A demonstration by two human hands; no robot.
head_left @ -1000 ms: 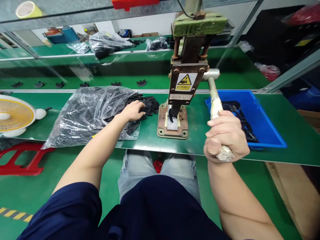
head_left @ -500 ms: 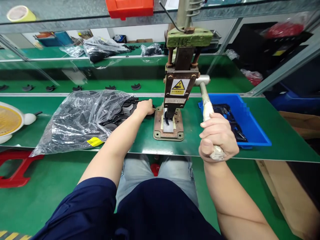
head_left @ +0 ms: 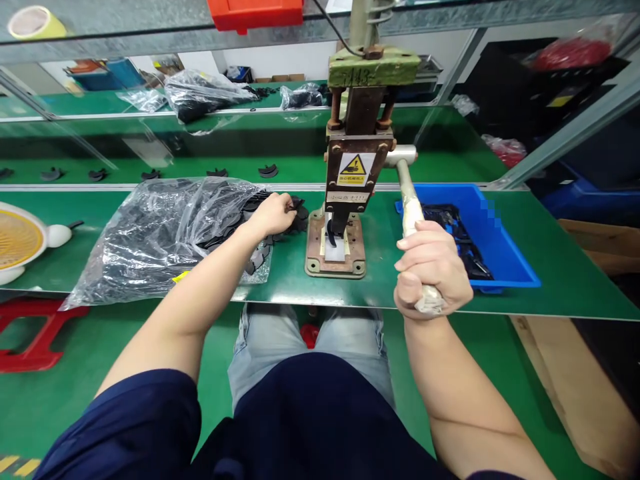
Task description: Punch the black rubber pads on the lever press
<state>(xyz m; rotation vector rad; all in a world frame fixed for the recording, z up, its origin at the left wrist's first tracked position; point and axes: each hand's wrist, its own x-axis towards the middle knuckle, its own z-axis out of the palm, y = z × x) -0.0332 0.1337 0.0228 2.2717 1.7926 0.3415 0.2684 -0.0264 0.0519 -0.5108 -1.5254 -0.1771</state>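
Note:
My right hand (head_left: 435,270) is wrapped round the tape-covered lever (head_left: 411,207) of a hand press (head_left: 353,160). Under the ram, a small dark curved part (head_left: 331,233) stands on the pale metal block (head_left: 335,249) of the press base. My left hand (head_left: 275,212) is over the mouth of a clear plastic bag (head_left: 160,220), among loose black curved plastic pieces (head_left: 256,257). Its thumb and fingers are pinched together on a black curved piece (head_left: 296,202), partly hidden by the fingers.
A blue bin (head_left: 505,247) with black parts stands right of the press. Several black curved pieces (head_left: 268,171) lie in a row along the back. At the far left sits a white-rimmed fan-like object (head_left: 43,233). A metal shelf (head_left: 125,30) crosses above, carrying a red box (head_left: 255,13).
My left hand has drawn back left from beside the press base to the pile, and a black piece now shows at its fingertips. My right hand keeps its grip on the lever.

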